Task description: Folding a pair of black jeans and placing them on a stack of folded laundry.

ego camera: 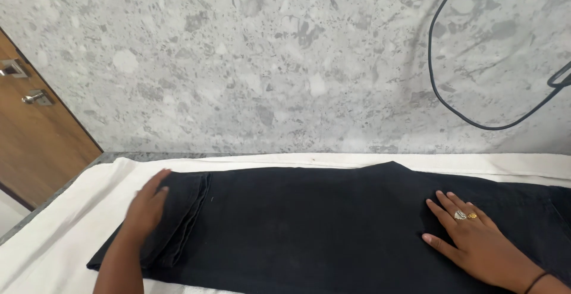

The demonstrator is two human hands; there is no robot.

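Stone filled most of what I saw: a grey, speckled polished wall [267, 62] rose behind the work surface, with a thin black cable [443, 100] looping down across its right part. Below it lay a white cloth sheet [71, 210], spread flat over the counter and showing along the far edge and at the left. At the far left stood a brown wooden door [35, 145] with a small metal handle [37, 97], and beside it a narrow strip of dark grey counter edge [101, 160] showed beside the sheet.

On the white sheet lay a large black fabric garment [309, 222], stretched lengthwise from left to right and flat over most of its span. Its left end was folded over in several layers, forming a thick stacked edge.

My left hand [148, 208] rested on that folded left end, palm down, fingers together and pointing away from me, pressing flat rather than gripping. My right hand [476, 240] lay well apart from it on the right part of the same garment, also palm down, with the fingers spread wide and flat on the cloth. Neither hand held anything; both simply lay open on the fabric, and the broad middle of the garment stretched between them.

Two small rings [465, 215], one silver and one gold, sat on my right fingers, and a thin black band [537, 281] circled that wrist.
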